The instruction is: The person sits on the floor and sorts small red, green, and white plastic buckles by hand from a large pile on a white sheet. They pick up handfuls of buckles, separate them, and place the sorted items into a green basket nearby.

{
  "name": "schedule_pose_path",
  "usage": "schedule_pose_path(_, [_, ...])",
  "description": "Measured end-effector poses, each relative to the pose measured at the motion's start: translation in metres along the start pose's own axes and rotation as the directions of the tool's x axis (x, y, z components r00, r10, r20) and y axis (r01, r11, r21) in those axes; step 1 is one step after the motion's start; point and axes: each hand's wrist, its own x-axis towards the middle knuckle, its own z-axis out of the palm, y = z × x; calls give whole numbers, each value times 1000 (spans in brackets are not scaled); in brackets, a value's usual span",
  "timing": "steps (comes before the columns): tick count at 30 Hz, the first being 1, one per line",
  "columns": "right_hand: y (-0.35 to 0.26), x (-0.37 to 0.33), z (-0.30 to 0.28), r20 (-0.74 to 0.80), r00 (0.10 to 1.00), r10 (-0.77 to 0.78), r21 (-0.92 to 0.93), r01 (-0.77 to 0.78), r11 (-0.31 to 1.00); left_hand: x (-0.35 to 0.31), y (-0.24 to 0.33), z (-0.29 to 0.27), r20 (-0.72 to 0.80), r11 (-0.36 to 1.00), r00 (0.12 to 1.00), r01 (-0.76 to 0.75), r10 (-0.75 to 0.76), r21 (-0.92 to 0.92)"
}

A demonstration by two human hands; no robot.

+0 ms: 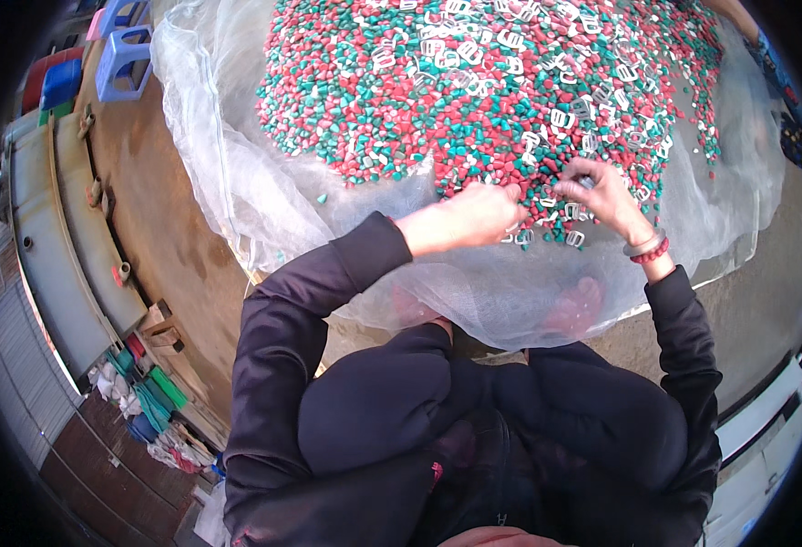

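A wide heap of small red and green stone-like pieces (365,118) lies on a translucent white mesh sheet (210,155). White and clear buckle-like frames (510,39) are scattered through it. My left hand (483,215) is closed at the near edge of the heap, its fingertips turned in toward the pieces. To its right, my right hand (606,198) is curled with thumb and fingers together around a small greyish thing (586,181), too small to name. What the left fingers hold, if anything, is hidden. Several frames lie just below and between the hands, near a white buckle-like frame (575,239).
Another person's arm (736,16) with a blue patterned sleeve (776,73) reaches in at the far right. A blue plastic stool (125,66) and a blue bin (60,84) stand at the far left. Metal panels (64,228) and piled cloths (155,401) lie along the left side.
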Motion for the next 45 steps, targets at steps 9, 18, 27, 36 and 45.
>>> schedule_pose_path(9, [46, -44, 11, 92, 978, -187, -772, 188, 607, -8, -26, 19, -186, 916, 981, 116, -46, 384])
schedule_pose_path(18, [33, -27, -34, -182, 929, 323, 650, -133, 748, -22, -72, -59, -418, 979, 889, 206, -187, 0])
schedule_pose_path(27, [-19, -25, -43, 223, 970, -93, 920, -178, 350, -21, -40, 0, -136, 888, 990, 104, -48, 448])
schedule_pose_path(36, [0, -23, -14, 492, 813, 312, 543, -566, 620, -27, -74, -53, -533, 903, 760, 430, -372, -17])
schedule_pose_path(45, [29, -15, 37, 162, 962, -219, -727, 266, 633, -28, -58, -4, -226, 950, 974, 46, 27, 310])
